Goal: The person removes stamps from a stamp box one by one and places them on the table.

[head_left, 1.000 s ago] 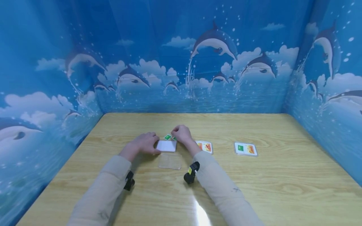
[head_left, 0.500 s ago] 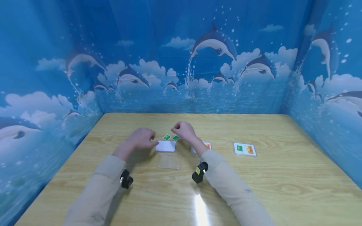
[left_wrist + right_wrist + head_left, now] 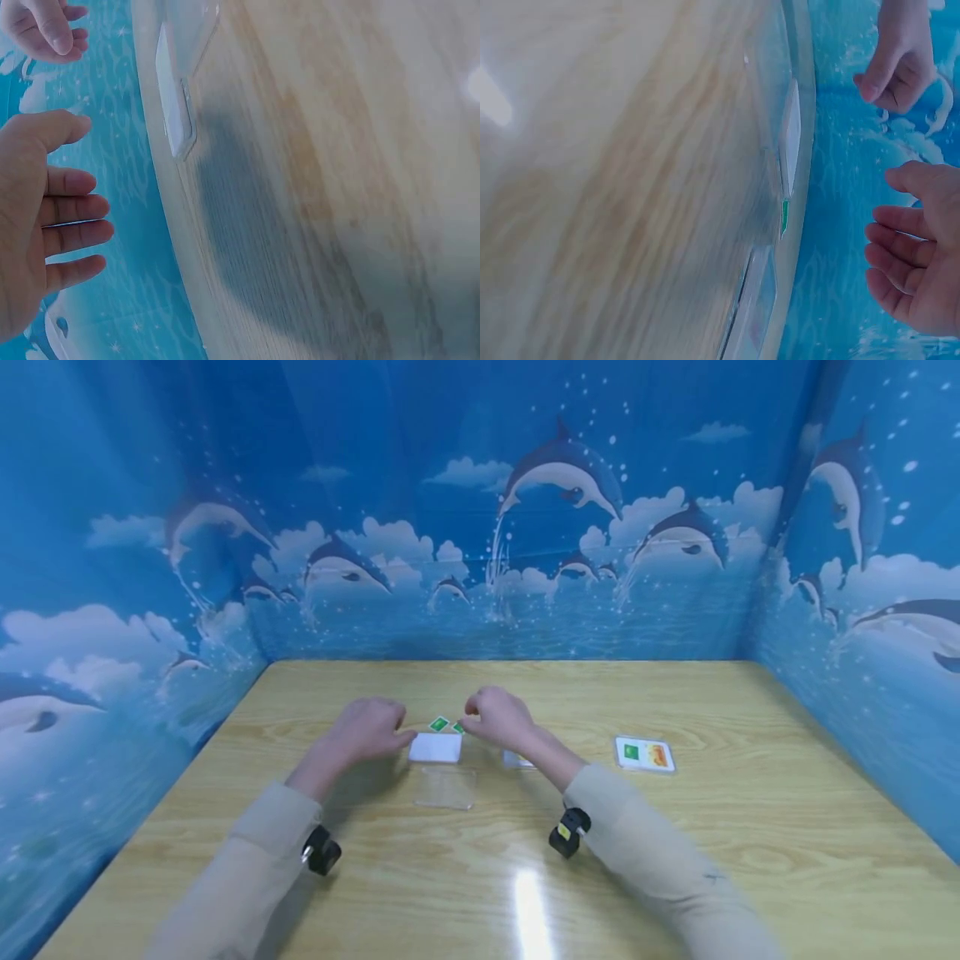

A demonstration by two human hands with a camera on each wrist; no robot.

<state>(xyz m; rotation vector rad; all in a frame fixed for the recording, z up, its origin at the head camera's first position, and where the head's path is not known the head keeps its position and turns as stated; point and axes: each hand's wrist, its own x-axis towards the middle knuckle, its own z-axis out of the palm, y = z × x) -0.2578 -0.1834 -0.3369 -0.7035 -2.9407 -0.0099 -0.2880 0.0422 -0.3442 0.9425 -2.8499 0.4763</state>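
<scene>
White card (image 3: 435, 747): plain, flat, rectangular, clear-rimmed; left grip (image 3: 363, 728), right grip (image 3: 501, 718) both relaxed, holding nothing.

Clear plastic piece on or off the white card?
Off: the clear plastic piece lies on the table, nearer the camera than the white card.

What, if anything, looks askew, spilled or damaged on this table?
Two small green squares lie askew, turned out of line with the white card nearer the person. Nothing visible looks spilled or damaged.
</scene>
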